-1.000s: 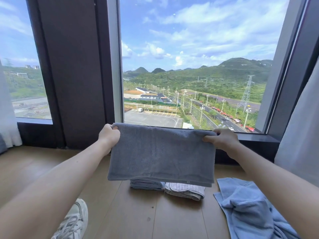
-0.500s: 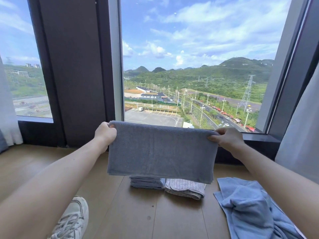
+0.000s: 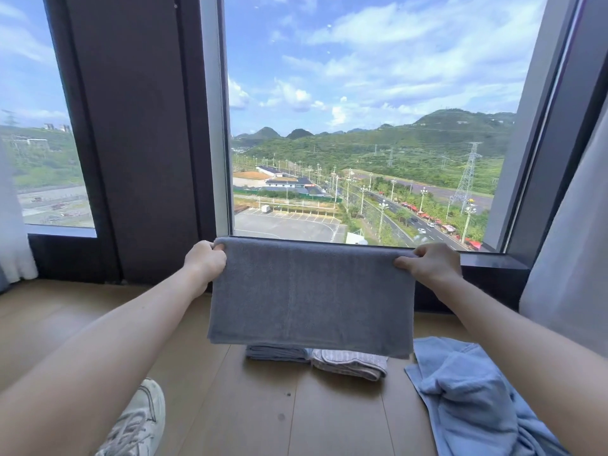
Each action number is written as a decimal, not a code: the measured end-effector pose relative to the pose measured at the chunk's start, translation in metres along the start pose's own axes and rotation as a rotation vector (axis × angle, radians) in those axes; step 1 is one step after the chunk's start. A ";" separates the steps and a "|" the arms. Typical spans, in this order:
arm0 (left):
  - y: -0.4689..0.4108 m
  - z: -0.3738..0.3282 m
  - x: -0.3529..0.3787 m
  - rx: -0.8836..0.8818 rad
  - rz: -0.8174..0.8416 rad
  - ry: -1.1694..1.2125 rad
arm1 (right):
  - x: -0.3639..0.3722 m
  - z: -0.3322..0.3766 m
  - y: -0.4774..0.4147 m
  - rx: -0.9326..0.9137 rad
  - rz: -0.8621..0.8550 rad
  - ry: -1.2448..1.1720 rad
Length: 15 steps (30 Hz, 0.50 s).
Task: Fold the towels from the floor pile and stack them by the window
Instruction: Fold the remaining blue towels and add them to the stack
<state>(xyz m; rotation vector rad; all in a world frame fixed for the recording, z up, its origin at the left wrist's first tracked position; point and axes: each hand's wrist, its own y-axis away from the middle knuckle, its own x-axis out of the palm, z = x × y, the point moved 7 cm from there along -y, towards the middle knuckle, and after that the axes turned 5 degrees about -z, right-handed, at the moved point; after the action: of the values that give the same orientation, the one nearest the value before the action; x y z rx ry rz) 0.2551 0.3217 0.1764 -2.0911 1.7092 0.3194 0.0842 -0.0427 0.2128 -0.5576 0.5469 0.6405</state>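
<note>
Grey towel [image 3: 312, 294]: hanging flat at centre, in front of the window [image 3: 362, 126]
Left hand [image 3: 205, 263]: fingers clenched on its 10 o'clock corner
Right hand [image 3: 431, 263]: pinching its 2 o'clock corner
Folded towels [image 3: 329, 360]: on the floor [image 3: 263, 406], just below
Blue towel [image 3: 467, 390]: crumpled at 4 o'clock

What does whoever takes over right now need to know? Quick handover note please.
Left hand pinches the top left corner of the grey terry towel; right hand pinches the top right corner. The towel hangs flat in the air in front of the window, already doubled over.
Done: a folded blue-grey towel and a folded striped pale towel lie side by side on the wooden floor below the window.
Left: finish folding the grey towel and set it with those two, then fold the crumpled light blue towel on the floor at the right.
</note>
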 end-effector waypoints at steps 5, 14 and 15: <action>0.011 -0.005 0.014 -0.045 0.031 0.067 | 0.014 0.010 0.007 -0.014 0.062 0.015; 0.068 -0.060 0.068 0.049 0.208 0.235 | 0.047 0.051 0.031 -0.032 0.185 -0.338; 0.074 -0.066 0.072 0.070 0.216 0.229 | 0.049 0.056 0.035 -0.051 0.196 -0.346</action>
<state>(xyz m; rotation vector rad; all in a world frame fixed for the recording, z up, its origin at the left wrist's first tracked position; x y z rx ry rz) 0.1934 0.2168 0.1907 -1.9586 2.0546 0.0826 0.1102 0.0354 0.2113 -0.4304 0.2606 0.9182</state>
